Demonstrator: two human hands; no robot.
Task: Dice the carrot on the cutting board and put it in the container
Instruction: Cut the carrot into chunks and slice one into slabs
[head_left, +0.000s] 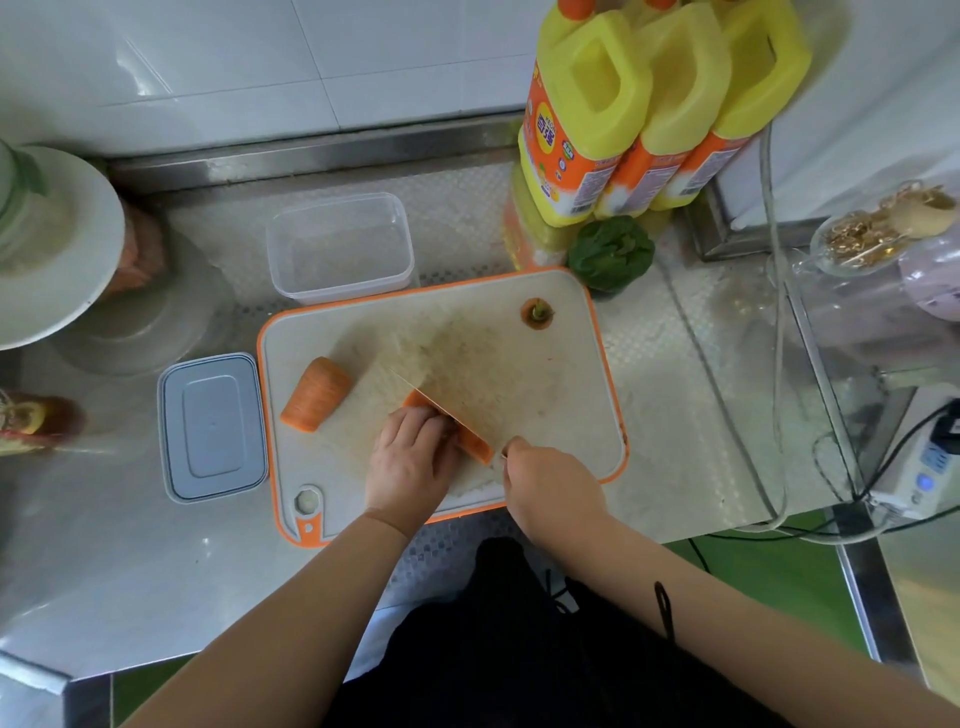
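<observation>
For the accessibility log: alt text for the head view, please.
A right hand draws a knife through a carrot piece steadied by the left hand on an orange-rimmed cutting board. Another carrot chunk lies left; an empty clear container sits behind.

Orange carrot piece (475, 447) under the left hand (410, 462); white cutting board (545, 405), orange-rimmed, beneath. Beyond the grip, clear container (340, 249); far right of it, yellow-and-orange bottles (587, 114).
</observation>
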